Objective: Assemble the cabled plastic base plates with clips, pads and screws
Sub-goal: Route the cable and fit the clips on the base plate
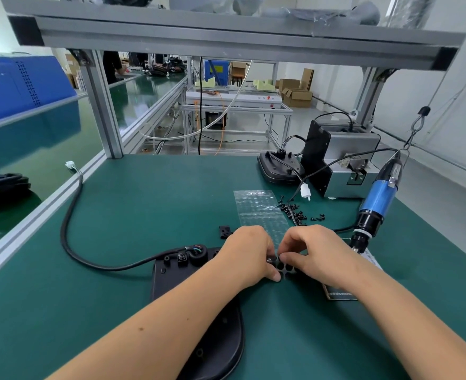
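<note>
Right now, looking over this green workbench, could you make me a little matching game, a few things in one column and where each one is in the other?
Things:
1. blue electric screwdriver
2. small black loose screws
3. clear plastic pad sheet
4. black plastic base plate

Places:
A. under the left forearm
B. hanging at the right
C. scattered right of the clear sheet
D. lying just beyond both hands

Pairs: 1-B, 2-C, 3-D, 4-A

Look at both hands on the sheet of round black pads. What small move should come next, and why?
Probably peel one pad free. The right hand pinches at the pad sheet while the left hand holds its near end down. The black base plate lies just left of it, ready to receive the pad.
</note>
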